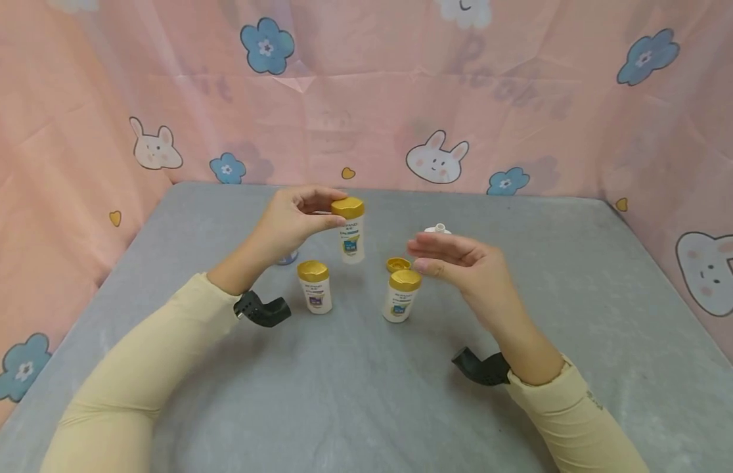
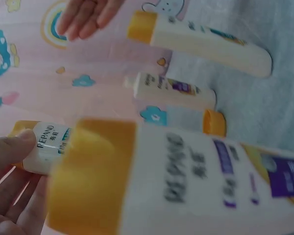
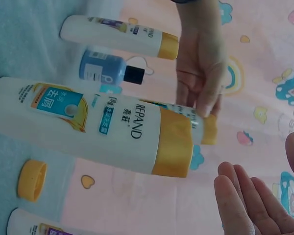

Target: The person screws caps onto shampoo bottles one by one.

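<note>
My left hand [image 1: 288, 218] grips a white bottle [image 1: 351, 246] near its gold cap, thumb on the near side. It is upright with a teal label; whether its base touches the table cannot be told. My right hand [image 1: 464, 261] holds nothing, fingers extended, beside and behind a second teal-labelled bottle [image 1: 400, 303]. Behind that bottle a loose gold cap [image 1: 398, 264] lies on the table. An uncapped, purple-labelled white bottle [image 2: 174, 92] stands farther back, largely hidden by my right hand in the head view. Below my left hand stands a capped purple-labelled bottle [image 1: 316, 293].
A blue bottle [image 3: 100, 67] with a black cap stands behind my left wrist, mostly covered in the head view. Grey cloth [image 1: 355, 394] covers the table. Pink printed curtains [image 1: 355, 112] rise along its back and sides.
</note>
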The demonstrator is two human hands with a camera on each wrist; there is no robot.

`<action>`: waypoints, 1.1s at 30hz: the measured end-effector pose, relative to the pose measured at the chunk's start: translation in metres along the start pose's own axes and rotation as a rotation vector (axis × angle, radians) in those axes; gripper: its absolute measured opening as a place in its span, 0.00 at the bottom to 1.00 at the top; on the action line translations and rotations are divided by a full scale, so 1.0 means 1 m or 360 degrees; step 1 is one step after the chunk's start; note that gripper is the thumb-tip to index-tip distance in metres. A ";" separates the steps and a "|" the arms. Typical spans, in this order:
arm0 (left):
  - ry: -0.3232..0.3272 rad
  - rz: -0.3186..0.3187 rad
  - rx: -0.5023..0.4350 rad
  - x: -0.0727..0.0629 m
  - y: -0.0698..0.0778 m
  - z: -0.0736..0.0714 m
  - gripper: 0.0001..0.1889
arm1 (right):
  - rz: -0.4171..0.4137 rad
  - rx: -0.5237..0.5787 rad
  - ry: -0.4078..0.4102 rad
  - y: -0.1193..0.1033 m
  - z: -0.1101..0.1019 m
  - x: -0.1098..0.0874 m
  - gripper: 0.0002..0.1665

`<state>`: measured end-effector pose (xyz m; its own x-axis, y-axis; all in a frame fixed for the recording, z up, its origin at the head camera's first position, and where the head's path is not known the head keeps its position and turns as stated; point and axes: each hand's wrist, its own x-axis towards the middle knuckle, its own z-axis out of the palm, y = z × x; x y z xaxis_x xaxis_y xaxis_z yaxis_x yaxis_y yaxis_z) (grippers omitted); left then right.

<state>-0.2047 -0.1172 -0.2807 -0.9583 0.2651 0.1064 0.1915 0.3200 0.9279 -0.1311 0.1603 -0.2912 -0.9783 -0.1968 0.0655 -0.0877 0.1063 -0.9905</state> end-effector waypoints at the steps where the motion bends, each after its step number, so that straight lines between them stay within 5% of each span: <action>1: -0.0001 -0.0013 0.0001 0.002 -0.003 0.000 0.19 | -0.0010 0.0016 0.0004 0.000 -0.001 0.001 0.23; 7: -0.0019 -0.0116 0.0024 0.015 -0.023 0.001 0.20 | -0.0039 0.0124 0.0008 0.001 -0.004 0.002 0.22; 17: -0.0055 -0.0182 -0.0013 0.026 -0.048 0.009 0.20 | -0.0055 0.0031 0.0059 0.001 -0.009 0.003 0.22; 33: -0.0121 -0.0150 0.0138 0.026 -0.051 0.010 0.21 | -0.0080 0.0048 0.0111 0.001 -0.015 0.007 0.18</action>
<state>-0.2369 -0.1171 -0.3286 -0.9548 0.2972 -0.0102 0.1223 0.4235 0.8976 -0.1410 0.1738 -0.2897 -0.9836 -0.1326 0.1224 -0.1323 0.0687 -0.9888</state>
